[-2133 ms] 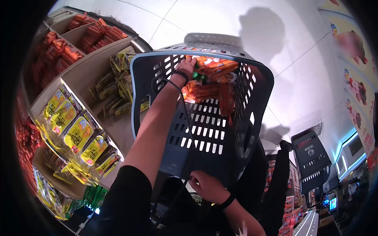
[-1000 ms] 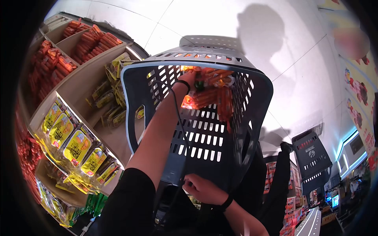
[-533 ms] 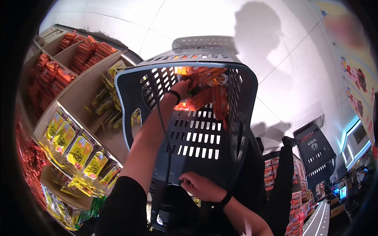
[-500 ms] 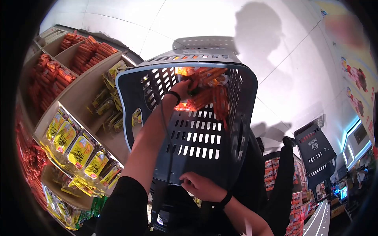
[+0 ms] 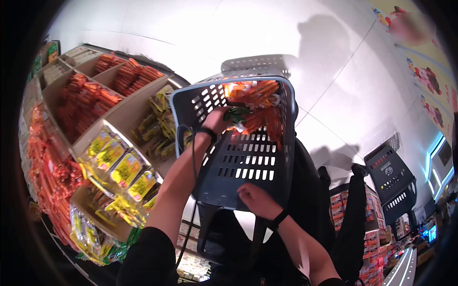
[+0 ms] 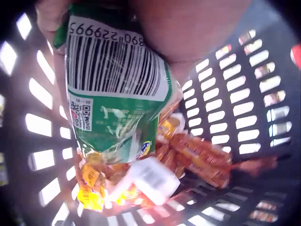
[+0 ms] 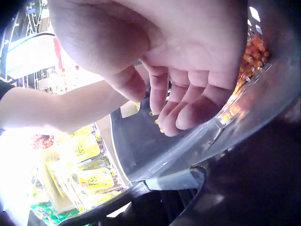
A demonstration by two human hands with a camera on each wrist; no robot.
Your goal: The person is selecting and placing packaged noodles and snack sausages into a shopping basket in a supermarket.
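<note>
My left hand (image 5: 216,121) grips a green snack packet (image 5: 237,114) inside the dark grey shopping basket (image 5: 248,193). In the left wrist view the packet (image 6: 120,117) shows a large barcode and a small QR code, with fingers and thumb at its upper end. Beyond it in the basket lie several orange-red wrapped sticks (image 6: 200,157) and a blurred white label (image 6: 153,180). My right hand (image 5: 260,199) is over the basket's near side, fingers loosely curled and holding nothing. Its palm (image 7: 188,47) fills the top of the right wrist view.
At left, shelf bins hold red-wrapped sticks (image 5: 83,102) and yellow packets (image 5: 126,169). A black cord (image 5: 194,159) hangs past my left forearm. Another basket (image 5: 389,169) stands at right, near a person's dark-clothed leg (image 5: 350,221).
My left hand has drawn back slightly from the pile, and the green packet now shows in its grip. The view has shifted, showing more of the shelf bins. The right hand stays at the basket's near side.
</note>
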